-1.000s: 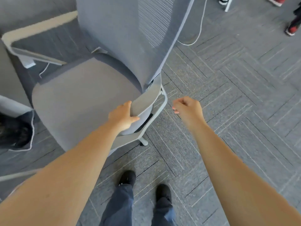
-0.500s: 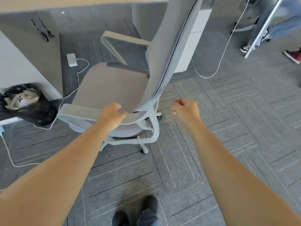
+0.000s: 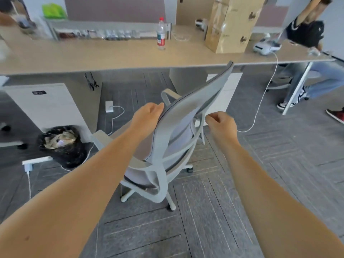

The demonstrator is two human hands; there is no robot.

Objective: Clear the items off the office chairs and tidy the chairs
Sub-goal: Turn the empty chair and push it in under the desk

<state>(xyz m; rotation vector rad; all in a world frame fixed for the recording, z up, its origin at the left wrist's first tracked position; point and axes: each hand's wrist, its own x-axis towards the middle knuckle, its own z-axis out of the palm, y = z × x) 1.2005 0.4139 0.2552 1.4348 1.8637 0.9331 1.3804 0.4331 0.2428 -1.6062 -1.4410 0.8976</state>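
A grey mesh office chair [image 3: 188,116] stands on the carpet with its seat facing the desk and its backrest toward me. My left hand [image 3: 148,115] is closed on the left edge of the backrest. My right hand [image 3: 221,121] hangs just right of the backrest frame, fingers curled, holding nothing. The little of the seat [image 3: 137,175] that shows bears no item; my left arm and the backrest hide the rest. One armrest [image 3: 168,94] sticks out beyond the backrest.
A long wooden desk [image 3: 111,56] runs across the back with a plastic bottle [image 3: 161,34] and a cardboard box [image 3: 230,25]. On the left floor are a black-bagged trash bin [image 3: 61,144], a power strip [image 3: 37,161] and cables. A person [image 3: 307,34] sits at right.
The view has lifted from the floor to the desk. My left hand moved off the near armrest up to the backrest's left edge. My right hand stays curled beside the backrest.
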